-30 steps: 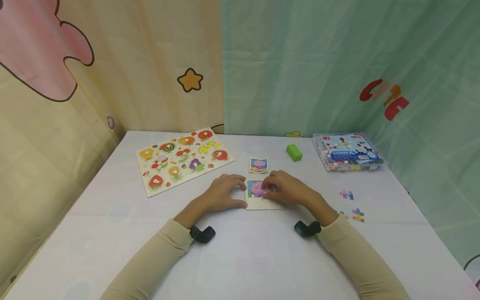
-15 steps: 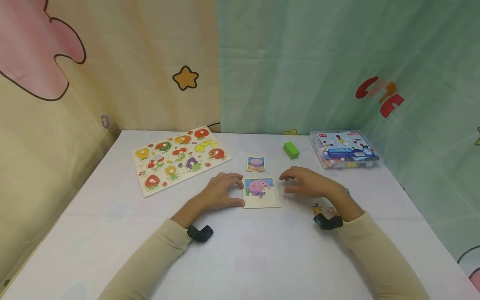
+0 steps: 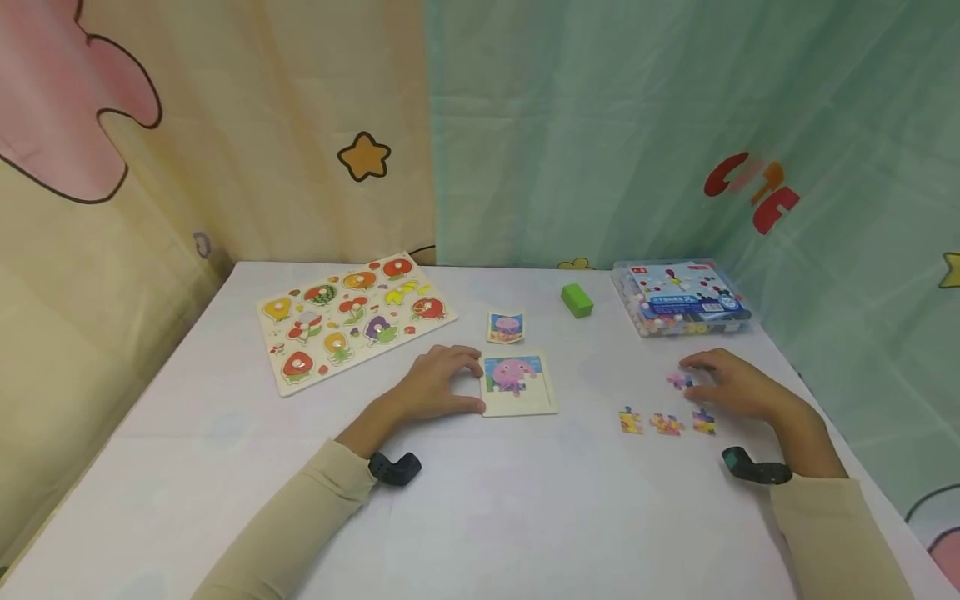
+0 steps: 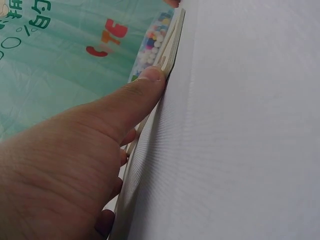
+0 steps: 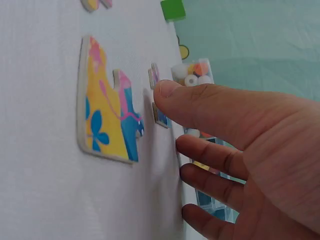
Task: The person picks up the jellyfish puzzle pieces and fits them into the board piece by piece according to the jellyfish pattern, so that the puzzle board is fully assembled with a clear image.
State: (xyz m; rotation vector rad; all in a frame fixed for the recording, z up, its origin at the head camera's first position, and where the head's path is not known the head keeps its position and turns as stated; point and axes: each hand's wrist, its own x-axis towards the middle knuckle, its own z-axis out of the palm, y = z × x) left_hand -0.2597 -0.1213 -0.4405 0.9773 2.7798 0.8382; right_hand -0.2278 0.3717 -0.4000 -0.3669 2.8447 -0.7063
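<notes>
A small square puzzle board (image 3: 519, 406) lies mid-table, with a pink octopus picture partly filled in and bare wood at the lower right. My left hand (image 3: 441, 383) holds its left edge, thumb (image 4: 150, 75) at the near corner and fingers further back. At the right, my right hand (image 3: 738, 387) reaches around a pink and blue puzzle piece (image 3: 680, 381), thumb and fingers apart. In the right wrist view the thumb hides part of that piece. Nearer lie three loose pieces: a left piece (image 3: 631, 421), a middle piece (image 3: 667, 424) and a right piece (image 3: 703, 422).
Behind the board lies a small octopus picture card (image 3: 506, 327). A fruit peg puzzle (image 3: 352, 321) is at the back left. A green block (image 3: 577, 300) and a clear box of beads (image 3: 681, 298) stand at the back right. Curtains (image 3: 525, 133) border the table.
My right hand has left the puzzle board and moved right to the loose pink and blue piece, uncovering the pieces in front. The left hand stays at the board's edge.
</notes>
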